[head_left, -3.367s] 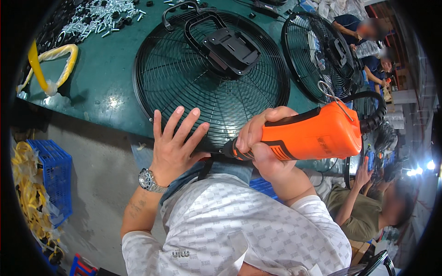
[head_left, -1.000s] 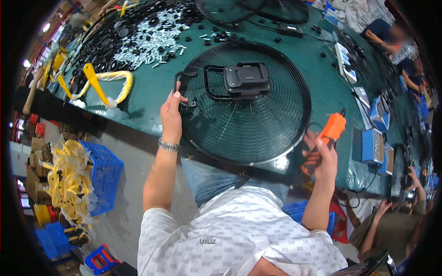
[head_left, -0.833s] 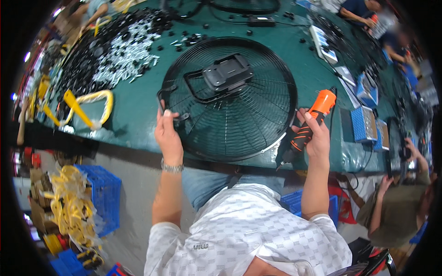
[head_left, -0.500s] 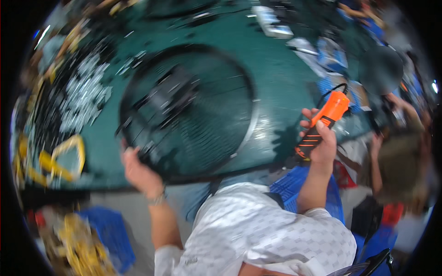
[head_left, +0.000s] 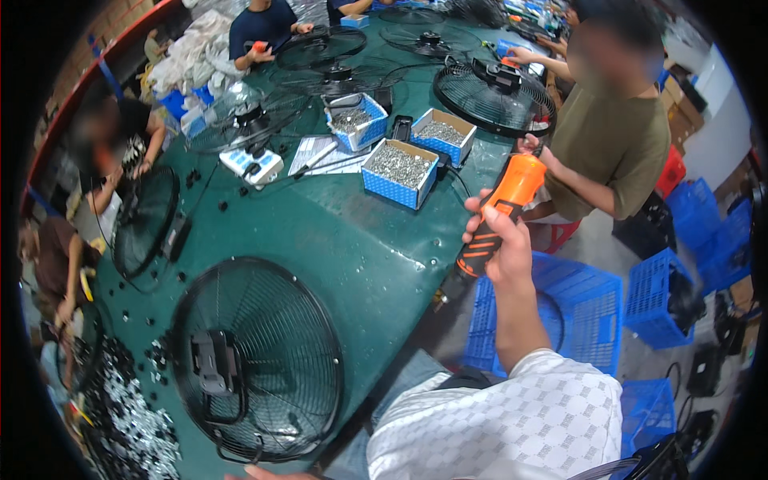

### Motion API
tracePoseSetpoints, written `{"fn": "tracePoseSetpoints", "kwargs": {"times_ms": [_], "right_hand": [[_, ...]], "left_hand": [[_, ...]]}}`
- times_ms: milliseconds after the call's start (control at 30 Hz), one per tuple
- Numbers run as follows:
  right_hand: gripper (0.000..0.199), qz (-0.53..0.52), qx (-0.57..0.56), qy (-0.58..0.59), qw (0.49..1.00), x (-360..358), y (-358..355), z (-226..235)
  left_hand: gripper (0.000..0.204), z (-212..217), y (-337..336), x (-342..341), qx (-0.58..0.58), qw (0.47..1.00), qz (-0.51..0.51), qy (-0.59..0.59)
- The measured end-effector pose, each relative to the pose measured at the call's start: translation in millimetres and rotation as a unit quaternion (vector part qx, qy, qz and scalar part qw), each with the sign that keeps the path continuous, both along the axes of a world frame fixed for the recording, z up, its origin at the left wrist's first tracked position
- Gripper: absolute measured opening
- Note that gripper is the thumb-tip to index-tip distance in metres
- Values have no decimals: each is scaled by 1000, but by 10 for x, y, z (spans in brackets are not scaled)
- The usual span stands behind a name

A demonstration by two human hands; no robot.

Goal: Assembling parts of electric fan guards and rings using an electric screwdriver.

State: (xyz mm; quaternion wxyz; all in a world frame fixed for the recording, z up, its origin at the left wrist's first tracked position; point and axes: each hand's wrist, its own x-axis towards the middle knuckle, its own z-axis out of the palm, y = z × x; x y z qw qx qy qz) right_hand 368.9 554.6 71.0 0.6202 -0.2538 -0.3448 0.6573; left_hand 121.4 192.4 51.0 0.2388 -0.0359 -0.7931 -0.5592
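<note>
My right hand (head_left: pixel 510 250) is wrapped round an orange and black power screwdriver (head_left: pixel 518 182), raised over the table's right edge. Its cord trails off behind it, and its bit end points down toward me. Flat on the green table lies a round black fan (head_left: pixel 272 360) with a wire grille and a dark motor housing (head_left: pixel 214 364). Only a sliver of my left hand (head_left: pixel 268 474) shows at the bottom edge, close to the fan's near rim. Its fingers are mostly cut off, so their hold is hidden.
Blue boxes of small metal screws (head_left: pixel 400 170) stand mid-table beside a white power strip (head_left: pixel 252 166). Metal and black parts (head_left: pixel 132 416) heap at the near left. More fans (head_left: pixel 496 96) and several co-workers surround the table. Blue crates (head_left: pixel 580 300) stand on the floor at right.
My view has swung up and to the right, bringing the far table and co-workers in. The left hand has dropped almost out of the picture; the right still grips the screwdriver.
</note>
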Motion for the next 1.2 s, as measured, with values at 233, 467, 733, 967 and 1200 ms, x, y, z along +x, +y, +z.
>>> {"fn": "tracePoseSetpoints", "kwargs": {"times_ms": [233, 467, 733, 967, 1200], "right_hand": [[39, 82, -58, 31, 994, 99, -77, -278], [44, 118, -75, 44, 989, 269, -394, -367], [46, 74, -49, 29, 996, 549, -496, -521], [50, 78, -12, -28, 996, 441, -542, -424], [53, 110, -5, -31, 993, 296, -590, -318]], "left_hand": [[19, 1030, 1888, -138, -188, 810, -526, 177], [22, 458, 4577, 364, -399, 633, -592, 301], [17, -167, 5071, 426, -522, 667, -479, 231], [14, -175, 5058, 435, -390, 730, -489, 275], [14, 504, 4307, 362, -204, 758, -606, 133]]}}
